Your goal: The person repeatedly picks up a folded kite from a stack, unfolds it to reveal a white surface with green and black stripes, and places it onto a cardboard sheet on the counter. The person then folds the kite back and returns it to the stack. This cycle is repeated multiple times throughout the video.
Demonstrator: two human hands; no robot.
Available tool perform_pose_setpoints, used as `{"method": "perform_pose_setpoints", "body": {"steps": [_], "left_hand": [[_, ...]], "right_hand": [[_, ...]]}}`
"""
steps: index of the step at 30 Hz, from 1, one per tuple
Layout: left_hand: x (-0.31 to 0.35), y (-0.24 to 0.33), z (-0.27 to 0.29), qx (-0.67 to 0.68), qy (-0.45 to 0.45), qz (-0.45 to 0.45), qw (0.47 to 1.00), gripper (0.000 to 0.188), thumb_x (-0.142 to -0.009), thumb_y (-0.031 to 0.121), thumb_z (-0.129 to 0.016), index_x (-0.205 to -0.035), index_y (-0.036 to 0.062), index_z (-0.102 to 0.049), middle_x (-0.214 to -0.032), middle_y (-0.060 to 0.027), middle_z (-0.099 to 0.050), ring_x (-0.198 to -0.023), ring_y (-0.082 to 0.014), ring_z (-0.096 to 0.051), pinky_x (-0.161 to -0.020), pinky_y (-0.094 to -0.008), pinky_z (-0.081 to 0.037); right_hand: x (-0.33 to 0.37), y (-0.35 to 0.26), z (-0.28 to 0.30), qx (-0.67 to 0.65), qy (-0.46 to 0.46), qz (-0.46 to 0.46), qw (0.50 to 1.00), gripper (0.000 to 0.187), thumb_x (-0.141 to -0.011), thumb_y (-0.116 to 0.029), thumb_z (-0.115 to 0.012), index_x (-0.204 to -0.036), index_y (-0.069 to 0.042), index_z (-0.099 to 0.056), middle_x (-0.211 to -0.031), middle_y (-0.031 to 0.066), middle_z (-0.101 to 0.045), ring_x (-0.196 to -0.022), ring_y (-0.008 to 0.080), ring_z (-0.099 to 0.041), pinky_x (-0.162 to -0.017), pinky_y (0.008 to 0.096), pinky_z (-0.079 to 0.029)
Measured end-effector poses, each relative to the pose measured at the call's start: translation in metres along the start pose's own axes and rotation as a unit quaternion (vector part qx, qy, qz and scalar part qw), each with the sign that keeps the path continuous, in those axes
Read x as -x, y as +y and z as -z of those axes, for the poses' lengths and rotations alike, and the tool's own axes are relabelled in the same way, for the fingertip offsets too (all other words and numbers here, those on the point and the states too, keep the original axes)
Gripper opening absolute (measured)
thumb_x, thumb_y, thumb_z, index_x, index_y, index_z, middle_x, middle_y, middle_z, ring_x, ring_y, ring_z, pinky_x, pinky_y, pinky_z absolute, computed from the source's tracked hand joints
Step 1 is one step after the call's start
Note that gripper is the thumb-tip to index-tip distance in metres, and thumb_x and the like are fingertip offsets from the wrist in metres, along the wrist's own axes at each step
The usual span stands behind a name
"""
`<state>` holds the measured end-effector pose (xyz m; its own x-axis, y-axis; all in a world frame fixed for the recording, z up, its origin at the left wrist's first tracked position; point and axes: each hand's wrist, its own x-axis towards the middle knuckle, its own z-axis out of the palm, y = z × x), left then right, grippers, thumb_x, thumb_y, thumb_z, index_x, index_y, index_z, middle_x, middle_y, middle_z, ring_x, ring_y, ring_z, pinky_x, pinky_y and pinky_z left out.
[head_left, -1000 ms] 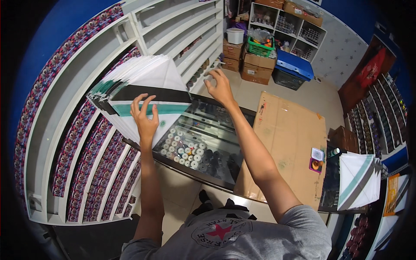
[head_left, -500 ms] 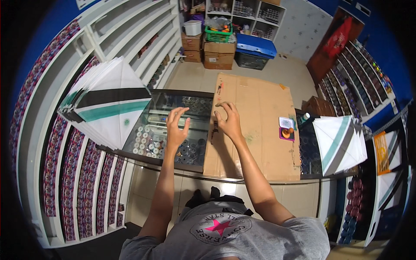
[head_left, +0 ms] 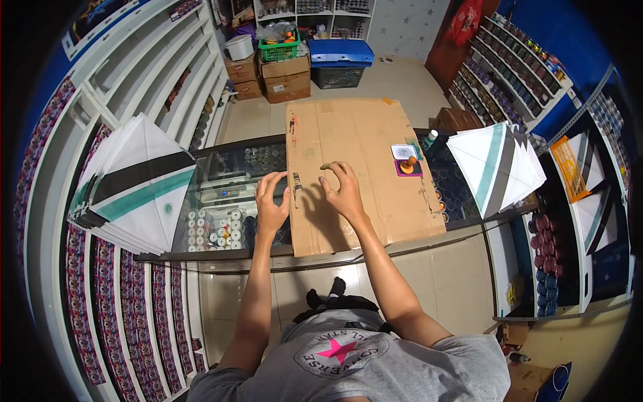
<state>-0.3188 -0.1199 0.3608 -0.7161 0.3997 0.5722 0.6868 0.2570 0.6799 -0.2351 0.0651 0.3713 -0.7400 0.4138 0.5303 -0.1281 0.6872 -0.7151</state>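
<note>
Two empty hands held over a cardboard sheet, a stack of kite-shaped pieces on either side

Seen from above, a person in a grey T-shirt holds out both bare hands over a long, dark-framed glass counter (head_left: 209,175). The left hand (head_left: 272,209) is empty and loosely cupped, its thumb apart from its fingers, in line with the left edge of a large brown cardboard sheet (head_left: 395,224). The right hand (head_left: 343,194) is empty too, its fingers curled with a gap to the thumb. It hovers above the sheet, casting a shadow just left of itself.

Right of the right hand, near the sheet's far right corner, a stamp with a rounded orange-brown handle (head_left: 408,165) stands at a purple ink pad (head_left: 400,173); the pad's pale lid (head_left: 403,152) lies open beyond it. Farther right is a small bottle (head_left: 431,137).

Well to the left of the left hand, a fanned left stack (head_left: 137,182) of white, kite-shaped pieces rests on the counter — its top piece crossed by a black and a green band, with a small green mark. A similar right stack (head_left: 494,167) lies well to the right of the right hand. Just left of the left hand, white spools (head_left: 226,229) show through the glass. Far beyond both hands are cartons (head_left: 288,82), a green basket (head_left: 279,50) and a blue-lidded bin (head_left: 340,60).
</note>
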Motion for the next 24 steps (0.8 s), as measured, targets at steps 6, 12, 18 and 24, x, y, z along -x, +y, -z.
{"method": "perform_pose_setpoints", "body": {"steps": [6,12,18,24], "left_hand": [[0.012,0.022,-0.022,-0.016,-0.012,-0.016,1.000,0.033,-0.085,0.006,-0.064,-0.118,0.0067,-0.062,-0.118,-0.0131,-0.059,-0.114,-0.0313,-0.055,-0.097,-0.0402,-0.041],[0.015,0.055,-0.054,-0.014,-0.016,-0.019,1.000,0.033,-0.085,0.006,-0.064,-0.117,0.0068,-0.062,-0.116,-0.0137,-0.059,-0.112,-0.0320,-0.056,-0.097,-0.0399,-0.042],[0.021,0.097,-0.094,0.007,-0.015,-0.019,1.000,0.033,-0.084,0.006,-0.064,-0.117,0.0079,-0.063,-0.114,-0.0127,-0.059,-0.109,-0.0300,-0.057,-0.089,-0.0377,-0.046],[0.084,0.126,-0.160,0.097,-0.067,0.057,0.991,0.022,-0.088,0.002,-0.059,-0.110,0.0020,-0.064,-0.097,-0.0119,-0.062,-0.078,-0.0183,-0.059,-0.068,-0.0290,-0.048]], "right_hand": [[0.013,0.008,0.034,0.003,0.014,-0.013,1.000,0.025,-0.081,-0.010,-0.068,-0.106,-0.005,-0.064,-0.108,0.0163,-0.059,-0.107,0.0355,-0.055,-0.093,0.0428,-0.044],[0.020,0.018,0.072,-0.006,0.015,-0.017,1.000,0.025,-0.081,-0.009,-0.067,-0.105,-0.005,-0.064,-0.107,0.0158,-0.059,-0.107,0.0351,-0.055,-0.093,0.0425,-0.044],[0.034,0.041,0.122,-0.001,0.014,-0.017,1.000,0.025,-0.081,-0.007,-0.067,-0.105,-0.006,-0.064,-0.105,0.0156,-0.059,-0.103,0.0347,-0.057,-0.090,0.0413,-0.046],[0.101,0.059,0.173,-0.057,-0.058,-0.091,0.993,0.022,-0.082,-0.008,-0.067,-0.103,-0.004,-0.064,-0.092,0.0156,-0.061,-0.079,0.0320,-0.061,-0.070,0.0382,-0.050]]}}
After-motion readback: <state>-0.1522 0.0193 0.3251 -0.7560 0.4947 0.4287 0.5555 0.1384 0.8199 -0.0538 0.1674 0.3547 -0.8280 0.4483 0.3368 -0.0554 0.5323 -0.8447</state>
